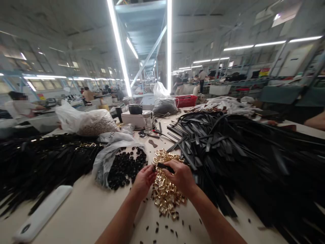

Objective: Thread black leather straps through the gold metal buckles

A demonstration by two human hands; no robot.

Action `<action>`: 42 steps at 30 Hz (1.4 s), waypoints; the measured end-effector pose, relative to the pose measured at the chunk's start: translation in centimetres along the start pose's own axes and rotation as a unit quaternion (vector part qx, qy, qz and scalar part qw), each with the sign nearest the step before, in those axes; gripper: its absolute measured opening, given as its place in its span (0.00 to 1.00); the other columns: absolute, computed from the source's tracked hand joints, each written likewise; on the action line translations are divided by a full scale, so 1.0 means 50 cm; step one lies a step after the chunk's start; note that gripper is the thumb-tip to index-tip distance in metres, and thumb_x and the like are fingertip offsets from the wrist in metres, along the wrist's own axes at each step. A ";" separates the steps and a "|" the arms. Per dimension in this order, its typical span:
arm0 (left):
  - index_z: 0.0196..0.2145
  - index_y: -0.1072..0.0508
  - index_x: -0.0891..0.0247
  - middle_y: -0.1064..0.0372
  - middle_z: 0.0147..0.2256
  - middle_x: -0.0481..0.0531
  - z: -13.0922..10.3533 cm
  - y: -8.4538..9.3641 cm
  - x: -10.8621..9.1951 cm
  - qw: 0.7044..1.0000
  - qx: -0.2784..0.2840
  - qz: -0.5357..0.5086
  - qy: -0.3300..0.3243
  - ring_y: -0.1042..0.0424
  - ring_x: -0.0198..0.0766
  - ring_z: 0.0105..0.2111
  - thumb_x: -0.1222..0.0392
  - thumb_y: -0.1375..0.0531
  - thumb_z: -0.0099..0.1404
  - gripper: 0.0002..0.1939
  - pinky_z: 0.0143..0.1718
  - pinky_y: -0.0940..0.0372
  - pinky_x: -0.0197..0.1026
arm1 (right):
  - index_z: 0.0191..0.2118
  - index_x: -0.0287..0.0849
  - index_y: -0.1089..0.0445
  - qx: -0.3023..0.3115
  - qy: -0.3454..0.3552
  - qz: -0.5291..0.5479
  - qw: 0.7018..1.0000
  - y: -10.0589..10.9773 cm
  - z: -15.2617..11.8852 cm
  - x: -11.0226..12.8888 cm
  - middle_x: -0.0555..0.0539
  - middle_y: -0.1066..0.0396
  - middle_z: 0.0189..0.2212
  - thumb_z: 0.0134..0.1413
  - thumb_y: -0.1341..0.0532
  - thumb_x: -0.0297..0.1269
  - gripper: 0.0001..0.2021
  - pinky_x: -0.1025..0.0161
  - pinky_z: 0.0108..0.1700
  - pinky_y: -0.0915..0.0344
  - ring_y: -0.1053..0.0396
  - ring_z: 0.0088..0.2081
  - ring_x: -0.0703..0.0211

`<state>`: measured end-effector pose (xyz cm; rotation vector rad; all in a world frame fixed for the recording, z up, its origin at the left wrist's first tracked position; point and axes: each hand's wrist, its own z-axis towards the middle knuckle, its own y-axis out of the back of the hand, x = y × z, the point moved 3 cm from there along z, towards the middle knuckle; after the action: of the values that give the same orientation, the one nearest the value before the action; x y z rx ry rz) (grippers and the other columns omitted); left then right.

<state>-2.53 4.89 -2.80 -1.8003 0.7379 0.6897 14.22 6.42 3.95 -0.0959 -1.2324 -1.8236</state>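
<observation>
Over a heap of gold buckles (166,195), my two hands meet nearly fingertip to fingertip. My left hand (145,179) is closed, pinching a small black loop (153,168). Wrapped in the fingers of my right hand (181,174) is a black strap (164,166), whose end points at the loop; the rest of it is hidden by the hand. Left of my hands, many black loops (127,166) spill from a clear plastic bag (101,169). A large pile of black straps (210,139) lies to the right.
More black straps with gold buckles (50,152) cover the left side. A white elongated device (43,215) lies near the front left. Behind stand a filled plastic bag (86,120), a glass jar (147,122) and a red basket (186,100). Small black bits dot the front.
</observation>
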 end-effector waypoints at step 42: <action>0.30 0.27 0.67 0.27 0.26 0.50 -0.003 -0.004 0.012 0.998 0.032 0.056 0.001 0.30 0.29 0.23 0.54 0.27 0.45 0.19 0.25 0.36 0.30 | 0.34 0.44 0.27 0.098 -0.015 -0.036 0.994 -0.030 -0.001 -0.014 0.50 0.26 0.31 0.55 0.38 0.43 0.08 0.66 0.34 0.42 0.29 0.34 0.58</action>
<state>-1.98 4.69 -3.06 -1.7109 0.8582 0.7308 13.61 6.93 2.53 0.0313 -1.4453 -1.7576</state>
